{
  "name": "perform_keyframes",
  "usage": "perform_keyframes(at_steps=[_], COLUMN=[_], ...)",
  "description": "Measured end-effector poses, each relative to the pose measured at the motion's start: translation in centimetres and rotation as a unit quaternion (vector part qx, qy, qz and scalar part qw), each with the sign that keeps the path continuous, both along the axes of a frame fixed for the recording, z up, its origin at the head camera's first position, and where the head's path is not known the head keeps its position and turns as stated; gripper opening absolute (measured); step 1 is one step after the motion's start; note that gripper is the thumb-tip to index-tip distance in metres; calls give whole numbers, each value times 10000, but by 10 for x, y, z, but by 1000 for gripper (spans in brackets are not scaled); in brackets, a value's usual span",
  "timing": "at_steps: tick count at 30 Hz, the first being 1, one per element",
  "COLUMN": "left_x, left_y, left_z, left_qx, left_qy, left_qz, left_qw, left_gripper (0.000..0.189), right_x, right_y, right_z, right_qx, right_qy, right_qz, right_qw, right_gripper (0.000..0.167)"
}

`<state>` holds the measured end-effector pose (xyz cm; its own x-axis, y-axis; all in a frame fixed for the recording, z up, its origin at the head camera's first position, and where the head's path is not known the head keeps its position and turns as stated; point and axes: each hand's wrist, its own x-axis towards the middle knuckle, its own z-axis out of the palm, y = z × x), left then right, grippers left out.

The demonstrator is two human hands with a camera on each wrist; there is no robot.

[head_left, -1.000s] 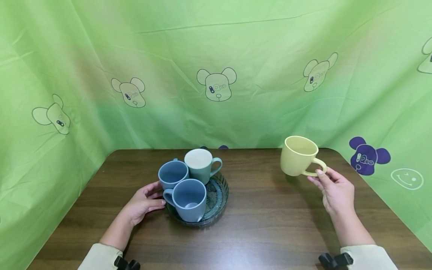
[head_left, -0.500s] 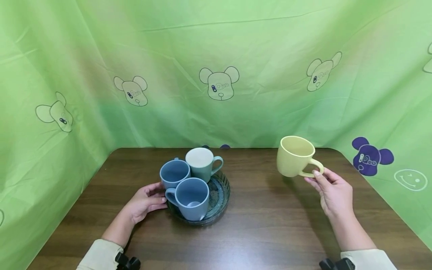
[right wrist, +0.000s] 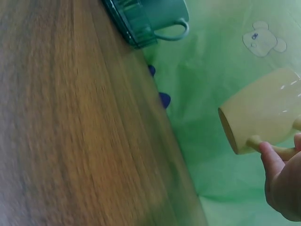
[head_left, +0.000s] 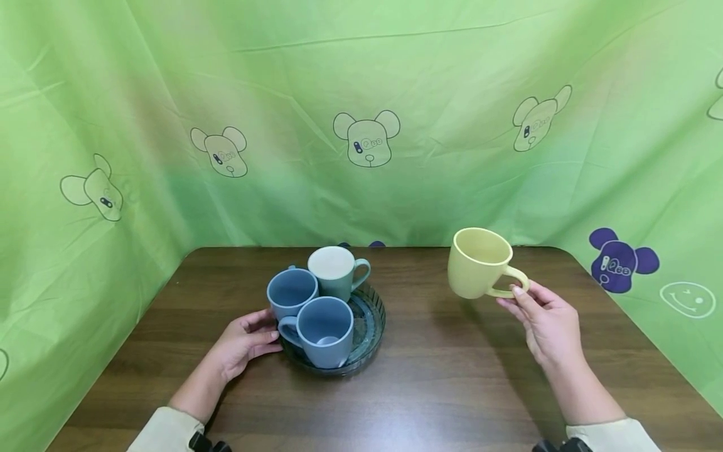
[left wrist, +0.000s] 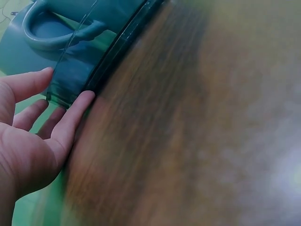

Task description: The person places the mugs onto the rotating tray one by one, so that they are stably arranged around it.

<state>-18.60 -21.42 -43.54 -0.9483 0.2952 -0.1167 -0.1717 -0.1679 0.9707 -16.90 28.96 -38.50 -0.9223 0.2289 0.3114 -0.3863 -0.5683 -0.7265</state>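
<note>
My right hand (head_left: 553,323) pinches the handle of a yellow mug (head_left: 473,270), holding it upright above the table's right side. In the right wrist view, the thumb and fingers meet on the lower part of the yellow mug's (right wrist: 263,110) handle. On the left, a round ribbed glass tray (head_left: 369,333) bears two blue mugs, the front one (head_left: 324,336) and the back one (head_left: 290,292), plus a green mug (head_left: 333,273) with a pale inside. My left hand (head_left: 240,345) touches the tray's left side with extended fingers, as the left wrist view shows on the glass wall (left wrist: 75,77).
Everything stands on a brown wooden table (head_left: 440,376). A green cloth (head_left: 361,201) printed with bear heads hangs behind the table's far edge and at both sides. Between the tray and the yellow mug lies a stretch of bare tabletop.
My right hand has carried the yellow mug a little to the left, toward the tray. The left hand stays at the tray's side, and the mugs on the tray have barely shifted.
</note>
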Motion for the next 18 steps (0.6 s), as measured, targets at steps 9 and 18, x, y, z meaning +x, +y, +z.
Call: perform_keyframes(at_steps=[9, 18], left_x=[7, 14], left_y=[5, 13], left_z=[-1, -1], left_qx=[185, 305], left_qy=[-161, -351], left_qz=[353, 777], left_qw=[9991, 9959], left_gripper=[58, 58], right_x=[3, 7], right_y=[-14, -30], right_z=[4, 7], right_qx=[251, 405], right_qy=[-64, -150], right_qz=[172, 262], right_qw=[9995, 9987], right_gripper=[27, 25])
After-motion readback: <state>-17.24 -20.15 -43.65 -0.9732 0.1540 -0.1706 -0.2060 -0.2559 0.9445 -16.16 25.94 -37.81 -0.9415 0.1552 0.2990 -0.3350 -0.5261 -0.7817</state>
